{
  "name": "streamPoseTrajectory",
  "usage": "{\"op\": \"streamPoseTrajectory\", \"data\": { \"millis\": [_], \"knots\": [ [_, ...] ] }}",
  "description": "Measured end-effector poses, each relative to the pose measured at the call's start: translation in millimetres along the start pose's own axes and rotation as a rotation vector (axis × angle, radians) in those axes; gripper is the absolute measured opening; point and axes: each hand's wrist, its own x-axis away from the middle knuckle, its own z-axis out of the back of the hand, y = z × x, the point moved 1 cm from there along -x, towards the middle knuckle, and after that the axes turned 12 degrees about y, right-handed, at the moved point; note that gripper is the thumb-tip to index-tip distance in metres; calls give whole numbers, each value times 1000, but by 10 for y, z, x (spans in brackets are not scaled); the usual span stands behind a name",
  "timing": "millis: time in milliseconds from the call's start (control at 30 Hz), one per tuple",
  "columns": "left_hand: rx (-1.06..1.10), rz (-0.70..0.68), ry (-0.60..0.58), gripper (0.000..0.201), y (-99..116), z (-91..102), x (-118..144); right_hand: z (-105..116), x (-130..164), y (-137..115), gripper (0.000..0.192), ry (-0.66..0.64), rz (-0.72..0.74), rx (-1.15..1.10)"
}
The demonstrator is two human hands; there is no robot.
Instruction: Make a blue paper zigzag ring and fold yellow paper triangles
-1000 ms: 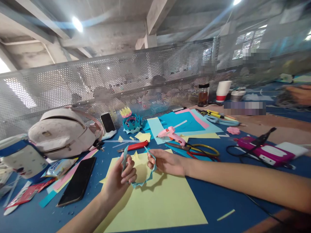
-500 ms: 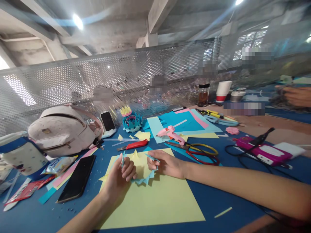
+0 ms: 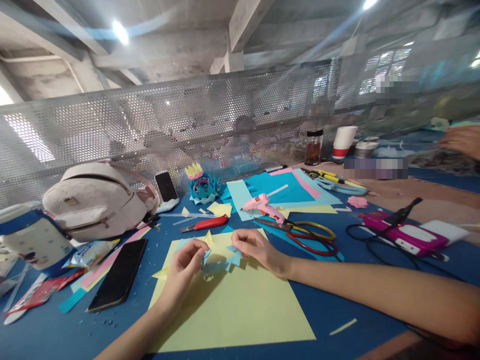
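Note:
My left hand (image 3: 182, 268) and my right hand (image 3: 255, 247) pinch the two ends of a light blue zigzag-cut paper strip (image 3: 221, 260), now lying bunched and flat on a large yellow paper sheet (image 3: 243, 310) on the blue table. The strip's points spread between my fingers. Small yellow paper points (image 3: 208, 238) lie just behind it.
Behind my hands lie a red utility knife (image 3: 206, 224), a pink glue gun (image 3: 262, 206), scissors (image 3: 307, 231) and stacked coloured sheets (image 3: 285, 190). A black phone (image 3: 117, 281) and a white backpack (image 3: 93, 200) are at left. A pink device with cables (image 3: 405, 235) sits right. Another person's hand (image 3: 463, 140) is far right.
Both hands have lowered the blue strip from an open hanging loop down onto the yellow sheet, and it is now gathered together between my fingers.

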Motion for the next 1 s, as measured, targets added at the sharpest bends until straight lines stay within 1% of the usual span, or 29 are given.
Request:
{"op": "streamPoseTrajectory", "data": {
  "millis": [67,200,300,500,633,733,1000],
  "knots": [
    [-23,-46,48,29,9,4,-9,-17,20,-21,42,-23,37,52],
    [-35,-84,83,17,-26,7,-7,-47,51,-75,34,-62,135,194],
    [-65,-112,77,10,-51,-3,9,-55,62,-101,29,-80,166,242],
    [-149,-223,22,5,3,-38,59,-54,59,-88,27,-101,144,263],
    [-133,-206,-20,4,37,-51,85,-56,54,-84,27,-108,155,273],
    [-106,-178,-25,3,51,-61,87,-57,57,-94,27,-116,166,281],
    [-153,-205,-42,5,59,-58,95,-65,64,-106,24,-123,144,289]
  ]
}}
